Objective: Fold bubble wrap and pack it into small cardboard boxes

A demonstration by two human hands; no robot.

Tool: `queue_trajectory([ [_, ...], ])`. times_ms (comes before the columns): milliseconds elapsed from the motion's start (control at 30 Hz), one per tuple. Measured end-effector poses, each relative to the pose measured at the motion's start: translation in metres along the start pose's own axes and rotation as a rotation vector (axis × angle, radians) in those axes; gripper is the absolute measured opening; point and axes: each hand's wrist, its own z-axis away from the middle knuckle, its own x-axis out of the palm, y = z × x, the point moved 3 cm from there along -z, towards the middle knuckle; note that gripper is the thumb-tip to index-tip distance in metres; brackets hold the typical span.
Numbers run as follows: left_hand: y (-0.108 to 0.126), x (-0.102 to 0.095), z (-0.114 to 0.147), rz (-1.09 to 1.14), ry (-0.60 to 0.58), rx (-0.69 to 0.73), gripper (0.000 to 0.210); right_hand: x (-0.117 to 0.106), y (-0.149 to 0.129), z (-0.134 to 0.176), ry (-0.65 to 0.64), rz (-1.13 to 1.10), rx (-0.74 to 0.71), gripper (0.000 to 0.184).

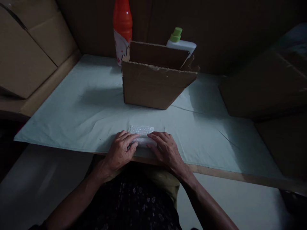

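Note:
A small roll of bubble wrap (142, 140) lies near the front edge of the cloth-covered table, with a flat flap of it stretching away from me. My left hand (122, 148) grips the roll's left end, thumb on the near side and fingers over the top. At the right end, my right hand (165, 147) holds it the same way. Whether anything is rolled inside the wrap cannot be made out. Just beyond the hands stands an open cardboard box (153, 86).
Behind the box stand an orange bottle (122, 19) with a pale label and a white bottle with a green cap (177, 34). Large cartons (31, 48) line the left side, and dark cartons (263, 86) the right. A pale green cloth (96, 118) covers the table.

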Motion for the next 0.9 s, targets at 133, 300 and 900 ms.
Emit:
queue_trajectory([
  [133,-0.013,0.006,-0.017,-0.056,0.003,-0.084,0.026,0.003,-0.002,-0.007,0.033,0.181,-0.059,0.029],
  [300,-0.016,0.000,-0.012,-0.005,0.134,-0.231,0.032,0.015,0.007,-0.018,-0.028,0.210,-0.032,0.021],
  [900,0.010,0.017,0.019,1.023,-0.046,-0.744,0.071,-0.003,-0.020,0.007,0.118,0.018,-0.230,0.028],
])
